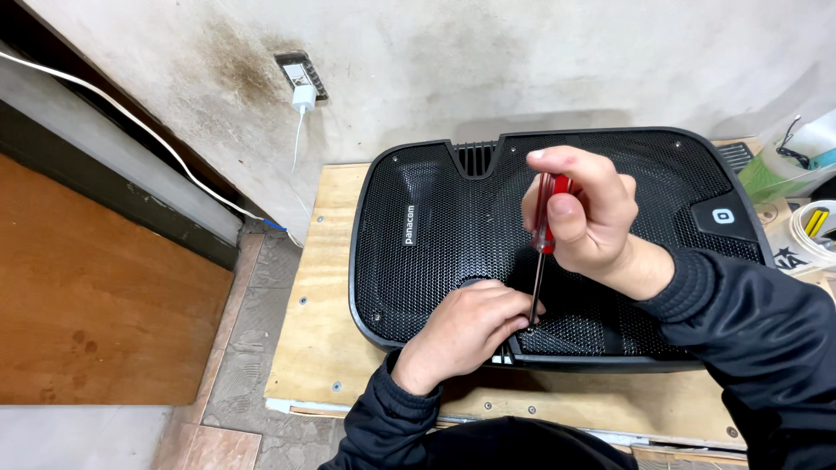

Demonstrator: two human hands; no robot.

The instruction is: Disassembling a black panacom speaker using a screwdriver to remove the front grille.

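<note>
Closest to me are my own dark sleeves [766, 339], reaching in from the bottom edge. Beyond them the big black speaker [461, 226] lies face-up on the plywood surface [322, 331], its mesh grille toward me — laid flat, I judge, so the front screws can be reached from above. My right hand [588, 213] is closed around the red handle of a screwdriver [542, 252], holding it nearly upright with the shaft running down to the grille's near edge. My left hand [466, 326] rests on the grille with its fingers curled in at the tip, pinching close around it, seemingly to steady the blade on a screw; the screw itself is hidden under those fingers.

Around this: a stained wall behind, with a white charger [303, 96] plugged into a socket and its cable trailing down to the floor on the left. At the right edge sit a greenish container [784, 174] and a white roll [814, 231], well apart from my hands. Nothing blocks the screwdriver.
</note>
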